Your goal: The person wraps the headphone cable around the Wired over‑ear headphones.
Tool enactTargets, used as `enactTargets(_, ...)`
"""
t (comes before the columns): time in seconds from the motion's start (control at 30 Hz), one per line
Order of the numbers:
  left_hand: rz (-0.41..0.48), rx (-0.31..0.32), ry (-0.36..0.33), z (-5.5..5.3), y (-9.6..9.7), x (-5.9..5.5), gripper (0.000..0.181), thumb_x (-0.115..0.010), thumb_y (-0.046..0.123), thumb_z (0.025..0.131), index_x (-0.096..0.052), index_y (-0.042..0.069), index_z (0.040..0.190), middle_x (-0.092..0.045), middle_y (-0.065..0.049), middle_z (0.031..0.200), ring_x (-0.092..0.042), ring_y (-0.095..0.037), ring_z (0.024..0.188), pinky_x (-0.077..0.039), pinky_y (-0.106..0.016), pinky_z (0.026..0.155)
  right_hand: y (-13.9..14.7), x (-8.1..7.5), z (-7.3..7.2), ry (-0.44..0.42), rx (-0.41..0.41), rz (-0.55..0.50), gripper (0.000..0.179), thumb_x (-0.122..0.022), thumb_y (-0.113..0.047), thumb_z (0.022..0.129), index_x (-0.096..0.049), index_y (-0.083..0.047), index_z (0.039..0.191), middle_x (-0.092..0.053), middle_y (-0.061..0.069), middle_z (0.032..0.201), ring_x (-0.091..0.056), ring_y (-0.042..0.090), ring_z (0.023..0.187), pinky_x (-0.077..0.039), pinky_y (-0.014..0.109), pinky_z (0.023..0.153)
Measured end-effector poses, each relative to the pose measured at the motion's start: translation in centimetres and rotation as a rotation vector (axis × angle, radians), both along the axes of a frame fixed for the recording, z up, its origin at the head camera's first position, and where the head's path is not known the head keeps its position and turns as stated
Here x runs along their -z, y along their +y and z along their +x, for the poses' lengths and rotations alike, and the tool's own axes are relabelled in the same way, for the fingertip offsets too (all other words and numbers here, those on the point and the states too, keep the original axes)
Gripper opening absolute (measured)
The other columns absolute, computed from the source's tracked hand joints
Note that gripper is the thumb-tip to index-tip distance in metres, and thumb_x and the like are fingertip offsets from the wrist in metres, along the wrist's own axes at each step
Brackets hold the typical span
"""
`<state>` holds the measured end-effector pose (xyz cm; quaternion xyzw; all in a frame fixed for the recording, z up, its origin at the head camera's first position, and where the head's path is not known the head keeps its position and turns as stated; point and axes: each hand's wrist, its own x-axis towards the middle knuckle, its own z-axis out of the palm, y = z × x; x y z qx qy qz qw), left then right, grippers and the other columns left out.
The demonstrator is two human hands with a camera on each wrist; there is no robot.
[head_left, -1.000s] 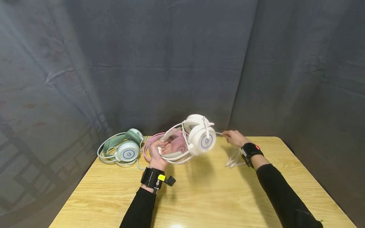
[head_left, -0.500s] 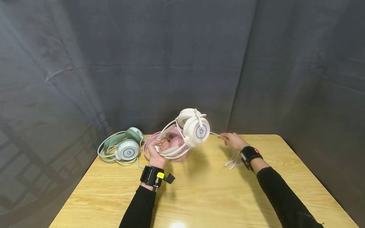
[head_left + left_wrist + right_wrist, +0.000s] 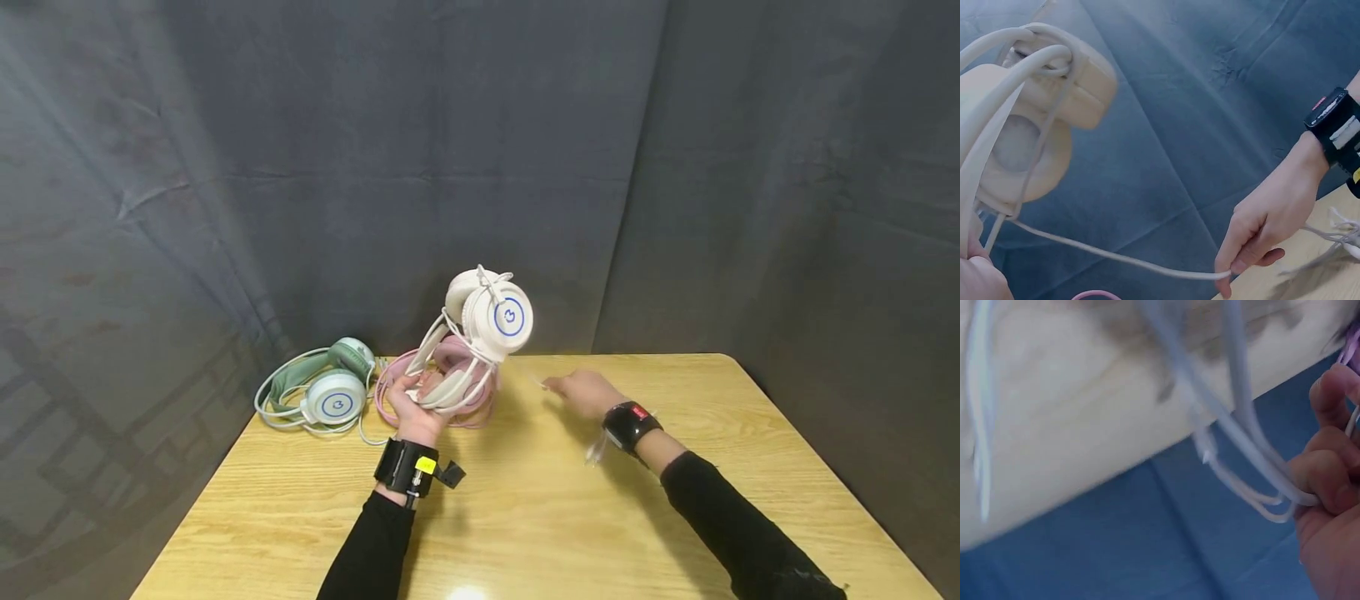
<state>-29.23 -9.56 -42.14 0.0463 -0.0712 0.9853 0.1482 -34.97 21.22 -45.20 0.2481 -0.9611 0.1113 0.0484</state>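
Bare left hand, seven o'clock in the head view: curled, gripping. Bare right hand, four o'clock: curled, pinching. Both forearms black-sleeved.

I can read no words or numbers. My white headset has a blue ring with a little blue mark inside; I can't tell if it's a letter. The green headset has a ring and mark like it. My right band has a red label, too small to read. On my left band is a yellow tag, and I can't read that either.
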Motion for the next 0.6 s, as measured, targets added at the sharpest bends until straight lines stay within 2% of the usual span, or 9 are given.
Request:
enactTargets(0.1,-0.013,-0.03,0.003,0.0,0.5,0.2,0.004,-0.042,0.007,0.071,-0.038,0.009,0.07,-0.022,0.011,0.063,-0.036,-0.012,0.04,-0.04,-0.031,0.041,-0.9,0.3,0.9,0.028,-0.072,0.026,0.027,-0.056,-0.023,0.099,-0.065,-0.02,0.124,-0.074,0.008,0.105,-0.07,0.022,0.086,-0.056,0.045,0.086)
enactTargets(0.13,-0.017,-0.042,0.003,0.1,0.5,0.1,0.005,-0.042,0.006,0.071,-0.038,0.009,0.07,-0.023,0.011,0.063,-0.037,-0.012,0.04,-0.04,-0.031,0.04,-1.2,0.3,1.1,0.076,-0.112,0.062,0.029,-0.058,-0.02,0.098,-0.064,-0.02,0.126,-0.073,0.006,0.11,-0.07,0.022,0.091,-0.056,0.043,0.087)
enactTargets(0.2,-0.02,-0.048,0.006,0.1,0.7,0.0,0.006,-0.042,0.006,0.07,-0.037,0.01,0.07,-0.021,0.011,0.064,-0.035,-0.011,0.04,-0.04,-0.03,0.041,-1.8,0.2,1.7,0.148,-0.177,0.122,0.031,-0.061,-0.014,0.095,-0.065,-0.019,0.125,-0.074,0.004,0.109,-0.071,0.021,0.09,-0.057,0.04,0.084)
enactTargets(0.3,-0.028,-0.055,-0.003,0.1,0.8,0.1,0.007,-0.041,0.007,0.071,-0.035,0.011,0.069,-0.023,0.01,0.062,-0.032,-0.009,0.041,-0.039,-0.029,0.041,-2.6,0.0,2.7,0.2,-0.231,0.162,0.032,-0.067,-0.015,0.091,-0.066,-0.02,0.123,-0.075,0.001,0.1,-0.068,0.014,0.079,-0.057,0.035,0.079)
enactTargets(0.37,-0.045,-0.07,-0.008,0.1,0.9,0.1,0.007,-0.039,0.007,0.071,-0.035,0.011,0.068,-0.022,0.009,0.06,-0.029,-0.008,0.042,-0.038,-0.029,0.041,-3.0,-0.2,3.4,0.193,-0.257,0.16,0.032,-0.068,-0.017,0.091,-0.067,-0.021,0.122,-0.074,-0.001,0.098,-0.066,0.012,0.077,-0.056,0.033,0.076)
enactTargets(0.5,-0.088,-0.13,-0.008,0.0,0.8,0.2,0.011,-0.038,0.007,0.071,-0.035,0.012,0.062,-0.023,0.008,0.057,-0.031,-0.009,0.04,-0.037,-0.027,0.039,-3.9,-0.6,4.4,0.151,-0.284,0.11,0.027,-0.069,-0.02,0.091,-0.068,-0.022,0.118,-0.072,0.001,0.106,-0.065,0.015,0.088,-0.055,0.037,0.078)
enactTargets(0.6,-0.113,-0.171,0.003,-0.1,0.9,0.2,0.012,-0.038,0.006,0.07,-0.035,0.013,0.06,-0.024,0.008,0.055,-0.032,-0.009,0.039,-0.037,-0.026,0.038,-4.3,-0.8,4.7,0.168,-0.32,0.109,0.026,-0.07,-0.018,0.09,-0.07,-0.022,0.116,-0.07,0.001,0.108,-0.064,0.017,0.091,-0.055,0.036,0.078)
